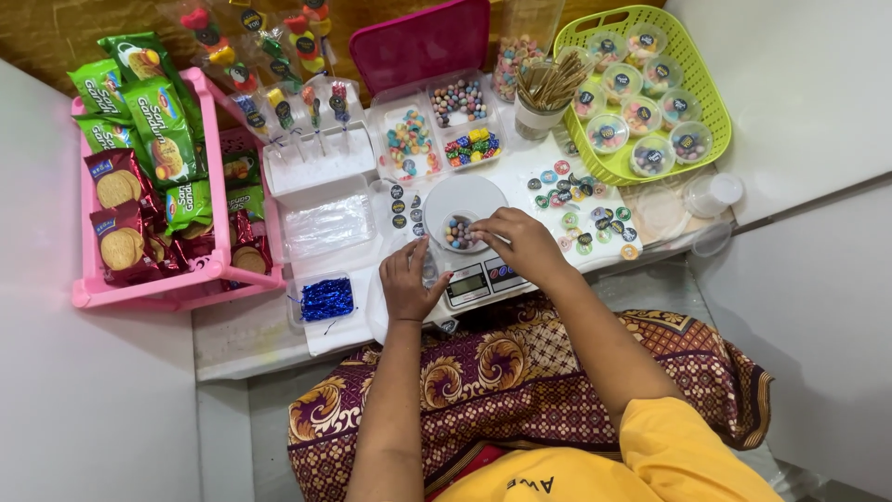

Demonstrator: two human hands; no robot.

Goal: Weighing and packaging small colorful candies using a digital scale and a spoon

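A small clear cup of coloured candy balls (458, 232) sits on the round pan of a white kitchen scale (469, 279). My right hand (523, 244) curls beside the cup, fingertips at its rim; whether they pinch a candy is hidden. My left hand (406, 282) rests flat on the table at the scale's left edge, fingers together, holding nothing I can see. Round stickers (406, 209) lie just beyond it.
A divided clear box of candies (441, 130) with a pink lid stands behind the scale. A green basket (711, 102) holds several filled cups. A pink crate (214, 186) holds biscuit packs. Blue twist ties (327, 298), wooden sticks (548, 88) and loose stickers (581, 209) lie around.
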